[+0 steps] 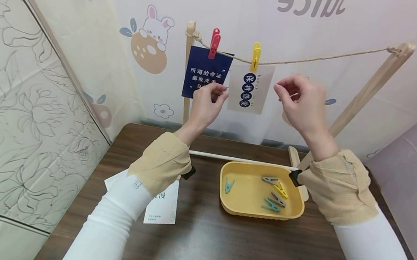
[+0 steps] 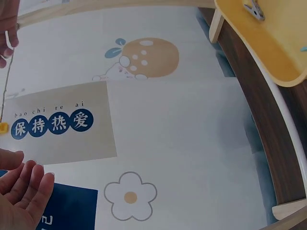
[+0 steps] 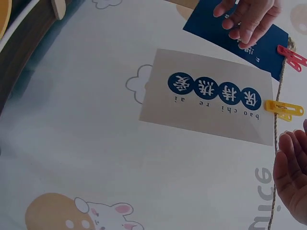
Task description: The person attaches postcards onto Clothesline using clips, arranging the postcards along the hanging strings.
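A twine line [image 1: 317, 58] holds two hanging cards. The dark blue card [image 1: 196, 64] hangs at the left from a red clothespin [image 1: 214, 44]. Beside it, a pale grey card [image 1: 260, 99] with blue circles hangs from a yellow clothespin [image 1: 255, 57]. My left hand [image 1: 206, 104] is in front of the blue card, near the grey card's left edge, its fingers loosely bent around nothing. To the right of the grey card, my right hand [image 1: 303, 108] is raised just below the twine, fingers relaxed, holding nothing. In the right wrist view both hands stand apart from the yellow clothespin [image 3: 284, 108].
A yellow tray [image 1: 223, 201] with several clothespins stands on the dark wooden table [image 1: 210, 250]. White cards [image 1: 162, 215] lie at the left, partly under my left forearm. Wooden posts [image 1: 367, 92] carry the twine, and a white rod [image 1: 209, 155] runs along the back.
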{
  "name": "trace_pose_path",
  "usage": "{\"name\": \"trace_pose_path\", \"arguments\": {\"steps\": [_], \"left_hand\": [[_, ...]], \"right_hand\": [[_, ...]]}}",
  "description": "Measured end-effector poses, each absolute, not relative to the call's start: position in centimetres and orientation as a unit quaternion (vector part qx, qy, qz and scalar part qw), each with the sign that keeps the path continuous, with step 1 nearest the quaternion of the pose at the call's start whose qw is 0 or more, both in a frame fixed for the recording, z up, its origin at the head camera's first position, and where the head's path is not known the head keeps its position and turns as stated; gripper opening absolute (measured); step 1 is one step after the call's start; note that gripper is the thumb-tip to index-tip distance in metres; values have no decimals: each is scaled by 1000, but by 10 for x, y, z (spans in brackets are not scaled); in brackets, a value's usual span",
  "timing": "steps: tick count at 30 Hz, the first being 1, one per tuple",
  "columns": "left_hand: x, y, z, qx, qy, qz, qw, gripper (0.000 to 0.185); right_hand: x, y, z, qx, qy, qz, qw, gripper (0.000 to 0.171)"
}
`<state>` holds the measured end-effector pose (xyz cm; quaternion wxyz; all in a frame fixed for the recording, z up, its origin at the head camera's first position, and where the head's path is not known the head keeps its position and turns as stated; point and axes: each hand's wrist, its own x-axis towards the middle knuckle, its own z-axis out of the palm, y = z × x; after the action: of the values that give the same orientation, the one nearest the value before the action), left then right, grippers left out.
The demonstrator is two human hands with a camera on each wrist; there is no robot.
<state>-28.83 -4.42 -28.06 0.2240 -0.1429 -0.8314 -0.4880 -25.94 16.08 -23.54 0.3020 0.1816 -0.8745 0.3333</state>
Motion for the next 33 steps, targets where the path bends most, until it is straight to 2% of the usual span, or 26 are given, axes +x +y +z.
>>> {"name": "trace_pose_path", "arguments": {"steps": [17, 33], "left_hand": [[-263, -52, -312, -174, -822, -500, 211, 13], [-233, -45, -363, -190, -837, -477, 188, 9]], "right_hand": [[-230, 171, -274, 185, -862, 354, 312, 14], [-210, 189, -326, 159, -856, 369, 325, 8]]}}
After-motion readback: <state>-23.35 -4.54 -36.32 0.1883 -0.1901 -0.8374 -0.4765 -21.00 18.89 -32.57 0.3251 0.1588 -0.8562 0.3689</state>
